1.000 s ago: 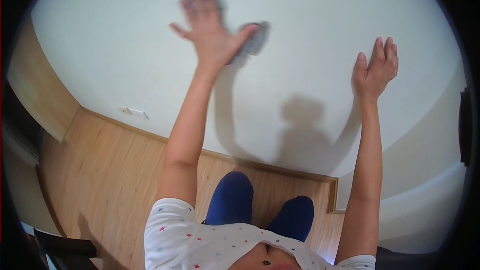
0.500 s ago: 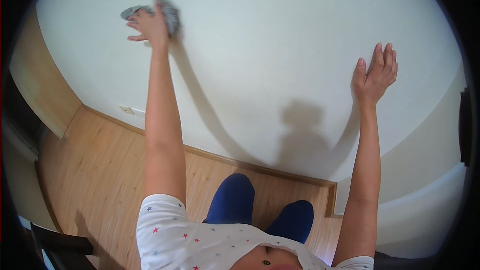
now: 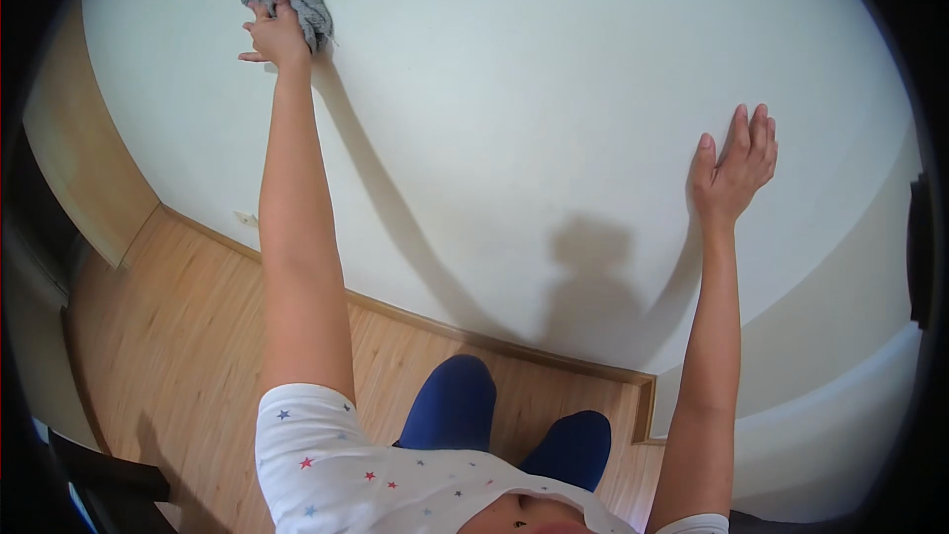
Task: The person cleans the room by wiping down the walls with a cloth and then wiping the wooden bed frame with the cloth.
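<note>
Two hands are in view, both belonging to one person, and one grey cloth. The left hand (image 3: pixel 279 38) is open, fingers spread, and lies over the near side of the cloth (image 3: pixel 315 20); whether the thumb clamps the fabric cannot be told. The cloth sits bunched between this hand and one pale wall (image 3: pixel 514 99), projecting above and to the right of the fingers. The right hand (image 3: pixel 734 176) is open and unloaded, its fingers extended upward and palm turned to the wall, well apart from the cloth. One wall plate (image 3: pixel 244 220) is located below the left hand, just beside the forearm. One wooden panel (image 3: pixel 89 138) stands to the left of the left hand. Below both hands, one baseboard (image 3: pixel 425 324) separates the wall from the wood-grain floor (image 3: pixel 198 326). Two blue-clad legs (image 3: pixel 452 400) occupy the floor area below and between the hands, near the baseboard. One dark piece of furniture (image 3: pixel 109 470) is positioned at lower left, well below the left hand. The white sleeve (image 3: pixel 306 435) at the left upper arm carries printed stars.
</note>
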A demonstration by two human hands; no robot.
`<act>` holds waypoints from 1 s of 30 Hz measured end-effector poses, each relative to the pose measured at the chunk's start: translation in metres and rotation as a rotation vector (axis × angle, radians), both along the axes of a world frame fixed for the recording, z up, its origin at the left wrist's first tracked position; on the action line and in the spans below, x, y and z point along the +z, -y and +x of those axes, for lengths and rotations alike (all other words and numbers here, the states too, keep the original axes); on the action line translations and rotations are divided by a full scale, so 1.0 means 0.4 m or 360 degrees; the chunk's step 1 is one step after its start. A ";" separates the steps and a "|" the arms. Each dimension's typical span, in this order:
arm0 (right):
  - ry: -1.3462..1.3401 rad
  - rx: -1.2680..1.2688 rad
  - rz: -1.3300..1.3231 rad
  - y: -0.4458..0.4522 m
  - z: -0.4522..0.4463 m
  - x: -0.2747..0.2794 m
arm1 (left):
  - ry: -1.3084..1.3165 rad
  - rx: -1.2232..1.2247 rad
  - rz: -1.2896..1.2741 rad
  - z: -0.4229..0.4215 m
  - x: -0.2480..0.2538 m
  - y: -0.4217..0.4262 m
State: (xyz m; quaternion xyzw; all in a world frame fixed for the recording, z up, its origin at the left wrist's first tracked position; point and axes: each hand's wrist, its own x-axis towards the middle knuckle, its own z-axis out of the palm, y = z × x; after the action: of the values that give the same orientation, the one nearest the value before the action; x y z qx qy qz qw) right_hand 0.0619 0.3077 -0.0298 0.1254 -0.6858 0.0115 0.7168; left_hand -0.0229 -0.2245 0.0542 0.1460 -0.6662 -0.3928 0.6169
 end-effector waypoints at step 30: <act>-0.0049 0.0034 -0.0017 0.018 0.014 0.012 | -0.0089 -0.0002 -0.0270 0.037 0.037 -0.096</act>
State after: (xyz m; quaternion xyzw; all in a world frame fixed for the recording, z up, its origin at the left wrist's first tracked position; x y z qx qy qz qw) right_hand 0.0675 0.3006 -0.0250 0.1291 -0.6733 0.0210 0.7277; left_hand -0.0079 -0.1861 0.0692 0.0816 -0.6796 -0.3394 0.6452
